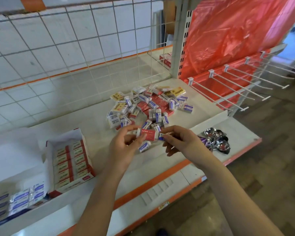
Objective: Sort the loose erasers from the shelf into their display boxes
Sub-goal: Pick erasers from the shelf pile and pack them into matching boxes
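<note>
- The red eraser sits dead centre of the frame, pinched in the left hand by thumb and fingertips on its left end, held just above the shelf.
- The right hand is just to its right, fingers curled round a small blue-and-white eraser; the two erasers look close to touching, can't say for sure.
- My guess on handling: these are light, stiff little blocks in paper sleeves, maybe a bit slick, so a pinch across the short sides should do. Not fragile.
- The loose pile lies right behind the hands, middle of the frame: red, blue and yellow sleeves all mixed up.
- The red display box is at lower left, rows mostly filled. I'd say the red one belongs there.
- The blue display box is at the far lower left corner, also partly stocked.
- A bunch of metal spoons lies right of the hands.
</note>
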